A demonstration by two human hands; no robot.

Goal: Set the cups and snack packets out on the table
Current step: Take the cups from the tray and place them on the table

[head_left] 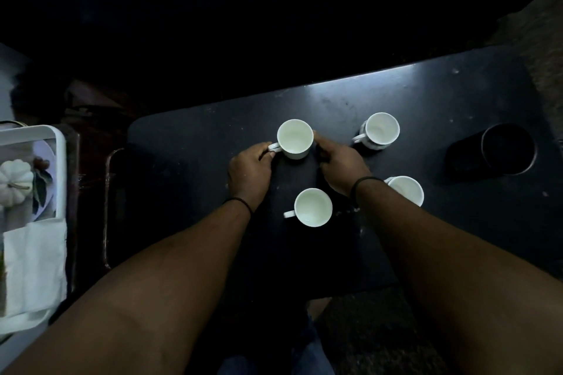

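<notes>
Several white cups stand upright on a dark table (426,106). My left hand (248,173) pinches the handle of the far-left cup (295,138), and my right hand (341,169) touches that cup's right side with its fingertips. A second cup (380,130) stands at the far right. A third cup (313,207) sits between my wrists, handle to the left. My right forearm partly hides a fourth cup (406,189). No snack packets are visible.
A dark round container (507,149) stands at the table's right end. To the left, a white tray (59,161) holds a small white pumpkin (15,181) and a folded white cloth (35,262). A dark tray rim (107,207) lies beside the table.
</notes>
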